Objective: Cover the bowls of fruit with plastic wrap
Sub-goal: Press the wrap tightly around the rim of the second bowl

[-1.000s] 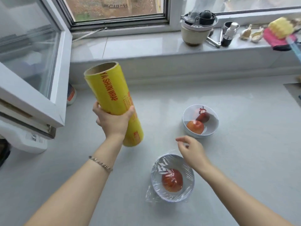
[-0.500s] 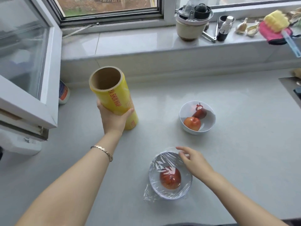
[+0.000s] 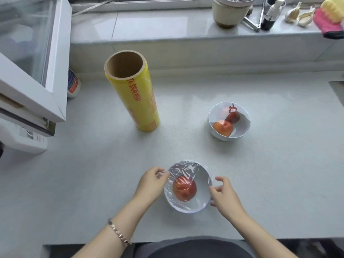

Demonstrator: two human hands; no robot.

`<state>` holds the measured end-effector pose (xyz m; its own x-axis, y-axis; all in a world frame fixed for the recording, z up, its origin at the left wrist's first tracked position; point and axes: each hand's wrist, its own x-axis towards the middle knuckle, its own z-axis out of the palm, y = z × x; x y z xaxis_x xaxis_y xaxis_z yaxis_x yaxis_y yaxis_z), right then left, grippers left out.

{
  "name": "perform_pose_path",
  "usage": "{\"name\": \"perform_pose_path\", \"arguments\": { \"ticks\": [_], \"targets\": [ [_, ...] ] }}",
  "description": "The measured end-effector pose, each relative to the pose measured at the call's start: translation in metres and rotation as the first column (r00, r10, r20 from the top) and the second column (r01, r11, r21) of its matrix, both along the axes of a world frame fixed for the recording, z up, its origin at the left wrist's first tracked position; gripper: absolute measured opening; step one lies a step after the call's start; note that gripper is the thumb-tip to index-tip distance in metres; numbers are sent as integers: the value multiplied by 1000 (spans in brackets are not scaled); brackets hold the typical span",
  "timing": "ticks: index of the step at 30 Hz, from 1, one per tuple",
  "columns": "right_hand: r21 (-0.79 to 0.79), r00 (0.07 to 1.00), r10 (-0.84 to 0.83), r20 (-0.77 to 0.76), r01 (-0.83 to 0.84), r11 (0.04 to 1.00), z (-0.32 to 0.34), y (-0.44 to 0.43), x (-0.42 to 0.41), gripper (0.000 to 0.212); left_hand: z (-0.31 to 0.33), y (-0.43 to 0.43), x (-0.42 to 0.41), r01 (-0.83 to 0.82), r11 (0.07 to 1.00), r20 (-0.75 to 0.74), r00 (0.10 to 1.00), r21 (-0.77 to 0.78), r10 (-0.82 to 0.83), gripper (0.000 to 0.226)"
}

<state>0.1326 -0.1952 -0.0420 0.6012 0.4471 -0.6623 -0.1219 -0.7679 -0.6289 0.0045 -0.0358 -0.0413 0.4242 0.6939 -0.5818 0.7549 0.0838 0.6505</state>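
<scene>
A white bowl [image 3: 202,203] near the counter's front edge holds one red fruit under a sheet of plastic wrap [image 3: 183,170]. My left hand [image 3: 150,185] pinches the wrap's loose edge at the bowl's left rim. At the right rim my right hand [image 3: 224,196] touches the bowl with its fingers spread. A second white bowl [image 3: 242,131] with two red fruits stands uncovered further back to the right. The yellow roll of plastic wrap [image 3: 135,97] stands upright on the counter, left of that bowl, apart from both hands.
An open window sash [image 3: 37,71] juts over the counter's left side, with a small bottle [image 3: 73,84] behind it. The windowsill carries a pot [image 3: 229,13], a spray bottle [image 3: 270,15], tongs, garlic and a pink cloth. The counter's front edge lies just below the wrapped bowl.
My left hand has set the roll down upright, let it go and come to the wrapped bowl's left rim. My right hand has shifted to the bowl's right rim.
</scene>
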Motion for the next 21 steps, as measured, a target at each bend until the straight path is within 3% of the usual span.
{"name": "perform_pose_path", "arguments": {
  "ticks": [2, 4, 8, 11, 13, 16, 19, 21],
  "targets": [
    [-74, 994, 104, -21, -106, 992, 4, -5, -2, 53, 2, 6, 4, -48, 999, 33, 998, 9, 48, 11],
    [-69, 983, 163, 84, -158, 985, 10, -2, 1, 56, 4, 11, 9, -50, 998, 44, 998, 31, 48, 16],
    [99, 886, 299, 355, -353, 930, 18, 28, 13, 42, 7, 13, 13, -131, 990, 189, 974, 43, 121, 23],
    [34, 764, 487, 424, -550, 834, 10, 52, 18, 35, 13, 5, 16, -179, 982, 359, 914, -58, 188, 23],
    [-20, 722, 533, 442, -586, 810, 6, 59, 18, 30, 16, 2, 16, -191, 976, 415, 883, -107, 218, 22],
    [84, 792, 458, 403, -530, 844, 1, 60, 23, 18, 14, 1, 17, -205, 970, 434, 868, -134, 243, 21],
    [216, 916, 335, 220, -381, 899, 3, 60, 33, 9, 11, 1, 20, -208, 964, 457, 850, -167, 262, 22],
    [248, 942, 307, 132, -332, 910, 3, 62, 38, 10, 11, 0, 21, -207, 961, 463, 844, -183, 270, 21]
  ]
}}
